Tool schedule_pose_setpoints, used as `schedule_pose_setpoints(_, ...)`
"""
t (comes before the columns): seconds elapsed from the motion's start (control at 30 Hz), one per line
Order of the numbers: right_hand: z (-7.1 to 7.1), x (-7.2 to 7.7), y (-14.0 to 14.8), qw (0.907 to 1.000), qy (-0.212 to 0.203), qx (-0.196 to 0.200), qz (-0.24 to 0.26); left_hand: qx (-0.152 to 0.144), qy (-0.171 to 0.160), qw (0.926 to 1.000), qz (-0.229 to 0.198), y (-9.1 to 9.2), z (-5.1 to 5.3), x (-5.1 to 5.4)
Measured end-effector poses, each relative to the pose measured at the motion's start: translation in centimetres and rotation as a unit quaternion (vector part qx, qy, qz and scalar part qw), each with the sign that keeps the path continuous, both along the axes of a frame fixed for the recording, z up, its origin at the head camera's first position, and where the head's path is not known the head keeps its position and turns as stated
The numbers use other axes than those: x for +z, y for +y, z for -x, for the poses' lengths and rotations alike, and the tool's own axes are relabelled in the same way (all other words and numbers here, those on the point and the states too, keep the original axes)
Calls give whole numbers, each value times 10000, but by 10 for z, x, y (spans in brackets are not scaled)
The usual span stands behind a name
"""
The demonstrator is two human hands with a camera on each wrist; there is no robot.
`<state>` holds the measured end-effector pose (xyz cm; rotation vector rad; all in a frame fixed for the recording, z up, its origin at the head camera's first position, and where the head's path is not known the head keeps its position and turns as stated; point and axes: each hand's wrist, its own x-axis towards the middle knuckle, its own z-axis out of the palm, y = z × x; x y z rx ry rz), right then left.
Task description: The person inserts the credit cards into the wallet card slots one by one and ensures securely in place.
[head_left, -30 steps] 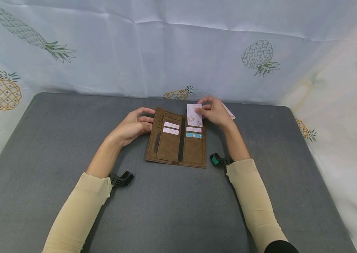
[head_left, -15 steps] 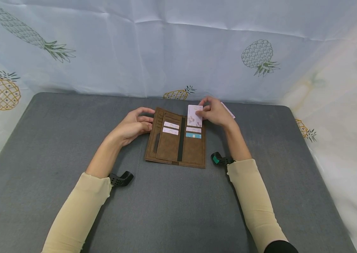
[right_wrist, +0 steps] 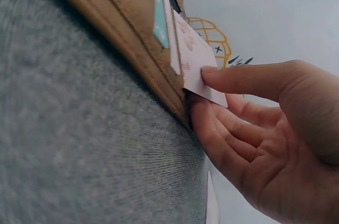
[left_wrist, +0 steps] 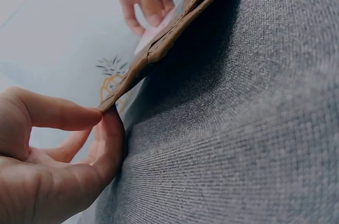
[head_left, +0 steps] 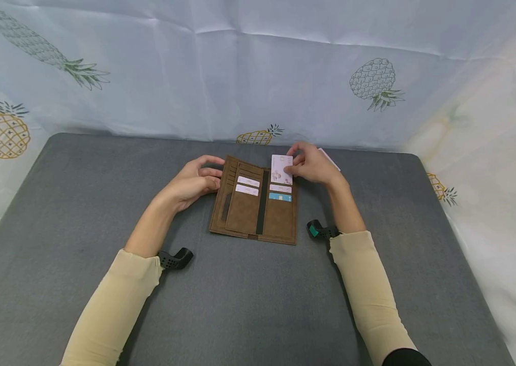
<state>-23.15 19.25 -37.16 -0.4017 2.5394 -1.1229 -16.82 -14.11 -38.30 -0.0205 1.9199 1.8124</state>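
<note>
An open brown wallet [head_left: 244, 216] lies on the table, with pale pink cards in slots on both halves and a blue card [head_left: 280, 196] on the right half. My left hand [head_left: 193, 181] pinches the wallet's left edge between thumb and fingers; the left wrist view shows that edge lifted off the cloth. At the wallet's upper right, my right hand [head_left: 313, 163] pinches a pale pink floral card [head_left: 280, 168], thumb on its face and fingers behind. The card's lower end sits at the top slot of the right half, most of it still showing above. Its lower edge is hidden in the slot.
Another pink card [head_left: 329, 158] lies on the grey table [head_left: 248, 295] behind my right hand, partly hidden by it. A white curtain [head_left: 221, 76] printed with pineapples hangs along the table's back edge.
The pink card has slid slightly down toward the right half's top slot, my right hand moving down with it. My left hand has stayed at the wallet's left edge.
</note>
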Motion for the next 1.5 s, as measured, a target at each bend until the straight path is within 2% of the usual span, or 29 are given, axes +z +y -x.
schedule_pose_setpoints(0.17, 0, 4, 1, 9996, -9, 165, -234, -22, 48, 10000, 25, 1, 0, 2)
schedule_pose_setpoints(0.33, 0, 5, 2, 9993, 4, 267, -257, -19, 57, 10000, 2, 2, 1, 3)
schedule_pose_setpoints(0.7, 2, 1, 6, 9998, 16, 158, -71, 41, 12, 10000, -44, 0, 0, 1)
schedule_pose_setpoints(1.03, 1, 0, 7, 9984, -33, 556, -53, -12, 47, 10000, -60, 0, -1, 1)
schedule_pose_setpoints(1.5, -2, 2, 11, 9958, -195, 875, -197, -37, 21, 10000, 15, 1, -1, 0)
